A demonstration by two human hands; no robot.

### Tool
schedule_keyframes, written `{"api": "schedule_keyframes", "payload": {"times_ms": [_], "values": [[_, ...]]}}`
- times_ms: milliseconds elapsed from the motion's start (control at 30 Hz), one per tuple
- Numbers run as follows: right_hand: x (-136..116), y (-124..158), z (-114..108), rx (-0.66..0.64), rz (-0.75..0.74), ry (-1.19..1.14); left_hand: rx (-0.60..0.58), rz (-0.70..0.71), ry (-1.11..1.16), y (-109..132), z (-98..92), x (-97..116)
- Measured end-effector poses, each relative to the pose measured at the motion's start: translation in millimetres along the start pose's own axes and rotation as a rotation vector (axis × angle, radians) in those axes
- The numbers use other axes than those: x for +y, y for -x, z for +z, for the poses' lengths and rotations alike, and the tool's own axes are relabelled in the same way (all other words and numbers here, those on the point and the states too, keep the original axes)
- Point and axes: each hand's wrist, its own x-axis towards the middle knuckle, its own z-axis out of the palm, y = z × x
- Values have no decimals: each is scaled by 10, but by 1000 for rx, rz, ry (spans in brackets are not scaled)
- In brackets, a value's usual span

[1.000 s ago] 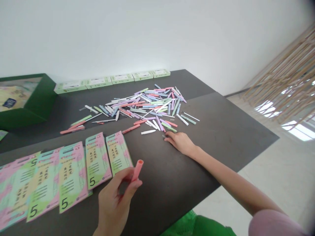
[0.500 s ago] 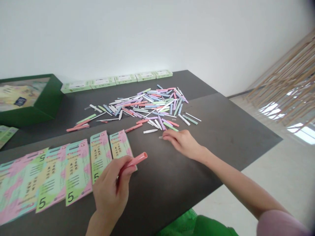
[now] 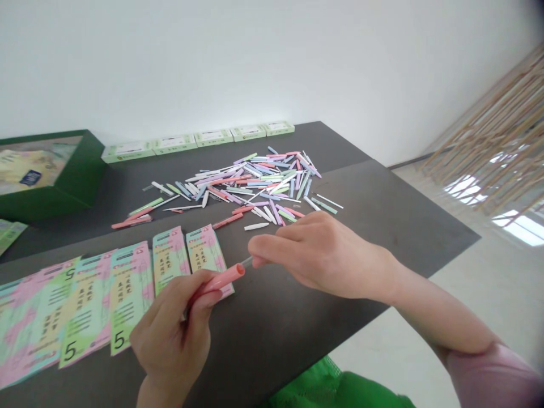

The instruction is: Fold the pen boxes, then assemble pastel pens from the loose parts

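Observation:
My left hand [image 3: 174, 337] grips a pink pen barrel [image 3: 221, 280], its open end pointing right. Pinched in the fingers of my right hand [image 3: 318, 252] is a thin clear refill [image 3: 247, 262], whose tip sits at the barrel's mouth. Both hands hover over the dark table [image 3: 382, 221] near its front edge. Behind them lies a heap of pastel pen parts [image 3: 255, 181] in pink, green, blue, purple and white.
A row of pink and green cards marked 5 [image 3: 127, 289] lies at the left front. A green box [image 3: 46, 175] stands at the far left. Several flat green packs [image 3: 195, 139] line the table's back edge. Pale floor shows to the right.
My right hand has lifted from the table beside the heap and come toward me with the thin refill. My left hand has tipped the pink barrel over to point at it.

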Motion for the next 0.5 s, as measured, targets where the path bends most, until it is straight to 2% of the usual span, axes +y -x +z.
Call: {"api": "schedule_keyframes", "payload": {"times_ms": [167,267,400,500], "values": [[-55,-48,-44,-91,8,28,-49,5,37,-26,13,36],[-30,-101,-54,-104,15,-27,-106,-89,118,-60,-7,40],[46,-279,-102,-88,3,-234,-285,-305,419,-175,-51,67],[41,-489,-179,-143,-10,-368,-416,-372,666,-298,-63,123]]}}
